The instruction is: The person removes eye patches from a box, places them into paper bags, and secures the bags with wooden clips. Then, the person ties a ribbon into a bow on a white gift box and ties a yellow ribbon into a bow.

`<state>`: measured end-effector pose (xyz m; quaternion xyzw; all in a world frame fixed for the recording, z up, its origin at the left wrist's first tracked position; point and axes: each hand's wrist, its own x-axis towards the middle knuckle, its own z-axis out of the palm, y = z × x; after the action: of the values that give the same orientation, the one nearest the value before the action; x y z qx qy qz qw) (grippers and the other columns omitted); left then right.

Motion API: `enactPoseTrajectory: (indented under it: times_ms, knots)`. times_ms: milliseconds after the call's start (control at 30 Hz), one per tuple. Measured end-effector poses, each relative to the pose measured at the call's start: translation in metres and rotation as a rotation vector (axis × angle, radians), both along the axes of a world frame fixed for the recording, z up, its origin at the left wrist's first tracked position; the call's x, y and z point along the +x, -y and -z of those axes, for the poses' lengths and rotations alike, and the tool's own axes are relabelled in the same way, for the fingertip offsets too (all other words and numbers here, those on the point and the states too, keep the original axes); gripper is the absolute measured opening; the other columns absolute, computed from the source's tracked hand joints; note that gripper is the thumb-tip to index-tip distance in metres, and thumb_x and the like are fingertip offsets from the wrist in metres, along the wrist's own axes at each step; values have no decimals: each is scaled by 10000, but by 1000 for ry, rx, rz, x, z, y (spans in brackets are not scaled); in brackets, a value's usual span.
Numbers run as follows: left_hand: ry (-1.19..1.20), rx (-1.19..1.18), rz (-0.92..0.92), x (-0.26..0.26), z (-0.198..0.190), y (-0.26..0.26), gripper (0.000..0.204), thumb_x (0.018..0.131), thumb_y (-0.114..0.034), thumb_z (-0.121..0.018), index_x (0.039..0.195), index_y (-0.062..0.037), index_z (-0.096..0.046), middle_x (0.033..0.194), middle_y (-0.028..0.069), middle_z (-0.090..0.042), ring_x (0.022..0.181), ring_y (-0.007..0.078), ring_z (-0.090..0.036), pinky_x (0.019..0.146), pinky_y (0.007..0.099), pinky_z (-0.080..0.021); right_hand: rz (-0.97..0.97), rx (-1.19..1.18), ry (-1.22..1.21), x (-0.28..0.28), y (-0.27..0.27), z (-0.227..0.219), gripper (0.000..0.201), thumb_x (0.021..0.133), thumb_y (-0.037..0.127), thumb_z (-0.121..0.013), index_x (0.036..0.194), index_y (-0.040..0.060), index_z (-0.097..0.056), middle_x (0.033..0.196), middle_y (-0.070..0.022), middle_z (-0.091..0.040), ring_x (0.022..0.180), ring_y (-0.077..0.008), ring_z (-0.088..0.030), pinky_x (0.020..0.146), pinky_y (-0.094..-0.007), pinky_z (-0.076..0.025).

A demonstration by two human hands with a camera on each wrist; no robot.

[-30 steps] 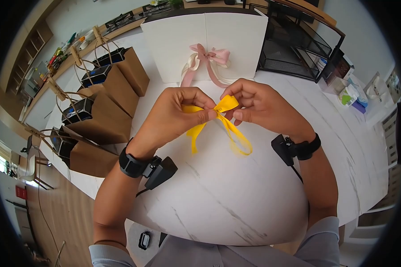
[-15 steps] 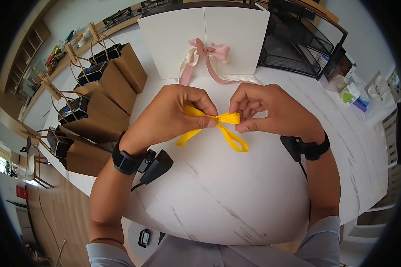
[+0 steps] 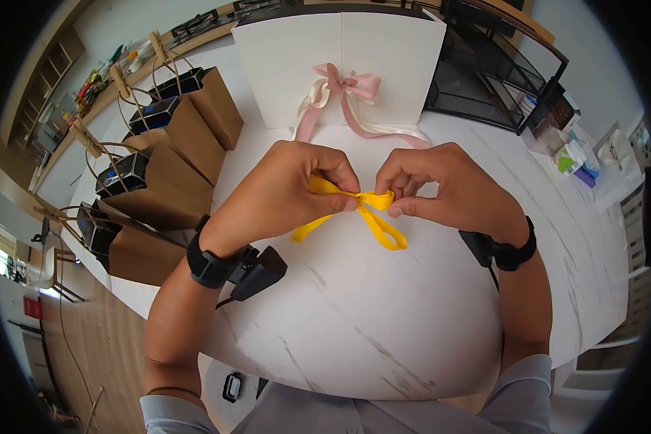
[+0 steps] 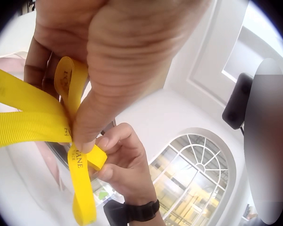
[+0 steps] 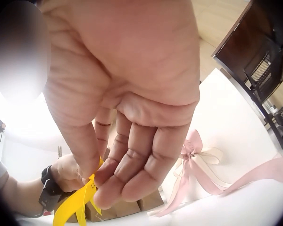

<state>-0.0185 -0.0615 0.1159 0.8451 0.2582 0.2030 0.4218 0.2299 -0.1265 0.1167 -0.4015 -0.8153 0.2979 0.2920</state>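
Note:
A yellow printed ribbon (image 3: 383, 233), tied in a bow, is held up over the marble-patterned table between both hands. My left hand (image 3: 289, 189) pinches the bow at its knot with thumb and forefinger. My right hand (image 3: 452, 186) pinches the bow's right loop between thumb and fingertips. Dark lettering shows on the yellow ribbon (image 4: 78, 165) in the left wrist view, where the loops and tails spread out from under the left thumb. In the right wrist view the ribbon (image 5: 73, 205) hangs below the right fingertips, and the loop is partly hidden by them.
Several brown paper bags (image 3: 173, 189) with clipped handles and black boxes inside stand at the left. A white box (image 3: 383, 54) with a pink and cream ribbon bow (image 3: 347, 83) stands at the back. Right of it is a black mesh rack (image 3: 477, 72).
The right hand has shifted right and slightly down and now pinches the right loop, which looks smaller and flatter. The left hand stays at the knot.

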Motion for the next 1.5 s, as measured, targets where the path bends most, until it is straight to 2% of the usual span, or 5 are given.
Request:
enactPoseTrajectory:
  times_ms: [667,967,1033,1133,1500]
  knots:
    - [3,13,44,-1,0,2,121,870,-8,-792,975,35,-747,923,73,-761,850,114,-689,816,250,-555,-57,101,101,-6,5,-3,222,848,-4,-740,1017,34,-600,793,-88,-731,748,-218,-743,675,-291,-586]
    - [-22,-32,61,0,0,1,127,880,-14,-784,993,28,-744,931,80,-757,873,137,-695,836,266,-549,-31,231,89,-9,5,1,164,854,20,-702,979,42,-598,662,-79,-619,546,-218,-580,528,-326,-423]
    - [37,182,110,1,4,1,139,876,-17,-781,1008,11,-746,936,79,-743,889,171,-695,836,297,-546,-55,-8,153,-11,7,-3,133,871,40,-687,978,32,-609,646,-84,-611,539,-230,-575,522,-341,-413]
    - [-142,372,120,2,-6,6,145,864,-18,-780,1004,0,-746,941,90,-729,893,199,-685,819,320,-544,-114,-40,199,-13,6,0,96,891,70,-683,957,24,-631,648,-103,-626,550,-252,-592,537,-351,-426]
    - [-90,126,146,6,7,13,168,856,-15,-778,1006,29,-718,905,114,-732,833,192,-703,774,314,-554,-108,85,269,-16,9,-14,142,935,200,-700,954,59,-697,683,-129,-650,593,-298,-616,565,-383,-441]
